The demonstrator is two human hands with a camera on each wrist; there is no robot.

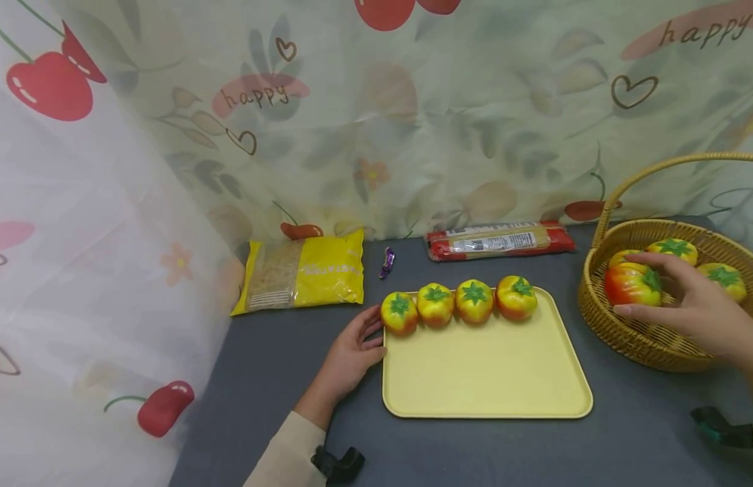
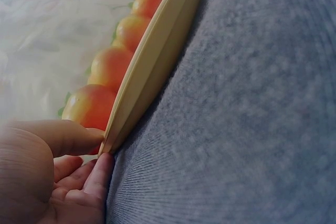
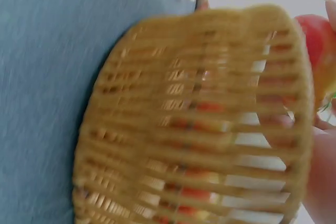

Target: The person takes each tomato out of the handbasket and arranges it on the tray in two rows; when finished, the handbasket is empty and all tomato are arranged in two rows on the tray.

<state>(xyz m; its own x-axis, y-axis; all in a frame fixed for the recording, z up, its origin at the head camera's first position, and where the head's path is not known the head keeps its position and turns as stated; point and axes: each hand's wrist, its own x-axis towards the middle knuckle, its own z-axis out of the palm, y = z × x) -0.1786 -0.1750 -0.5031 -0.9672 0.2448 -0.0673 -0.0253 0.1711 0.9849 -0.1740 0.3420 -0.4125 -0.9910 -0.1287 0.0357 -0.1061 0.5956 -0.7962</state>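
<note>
head: right hand (image 1: 687, 304) curls round a red-yellow tomato (image 1: 630, 284) inside the wicker basket (image 1: 650, 341); left hand (image 1: 352, 352) pinches the yellow tray (image 1: 486, 372) edge, four tomatoes lined along its far side | left wrist: fingers (image 2: 79, 135) clamp the tray rim on the grey tabletop (image 2: 252, 129) | right wrist: blurred basket wall, tomato just beside the hand

A blurred wicker basket (image 3: 194, 119) fills the view, a red fruit (image 3: 315, 45) at its upper-right rim.
</note>
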